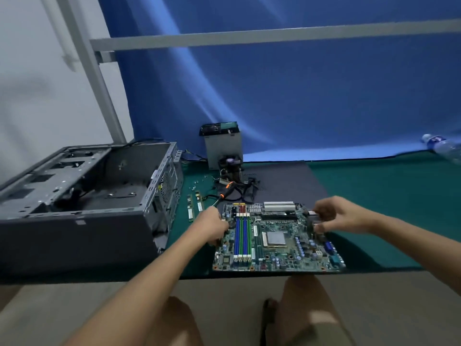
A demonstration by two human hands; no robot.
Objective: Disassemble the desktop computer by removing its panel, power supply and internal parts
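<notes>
Blue cloth (299,96) is hanging behind a table covered with a green mat (386,208), and most of the job is looking done. The computer case (87,196) is lying at the left with its panel off and its inside showing bare metal. The power supply (223,148) is standing on end at the back of the mat with the cooling fan (230,166) just in front of it, beside a tangle of black cables (244,191). Two memory sticks (190,208) are lying between the case and the hands, a few screws (197,183) are scattered nearby, and a screwdriver (225,192) with an orange and black handle is resting just beyond. A water bottle (444,148) is lying at the far right.

The circuit board (274,243) is sitting out of the case at the near edge of the table, face up, directly between both hands. The left hand (212,224) is gripping its left edge with curled fingers, and the right hand (331,216) is pinching its far right edge by the metal ports. Whether the board is resting flat or being held slightly off the mat, I cannot tell. What seems left is stripping the last small parts off the board.
</notes>
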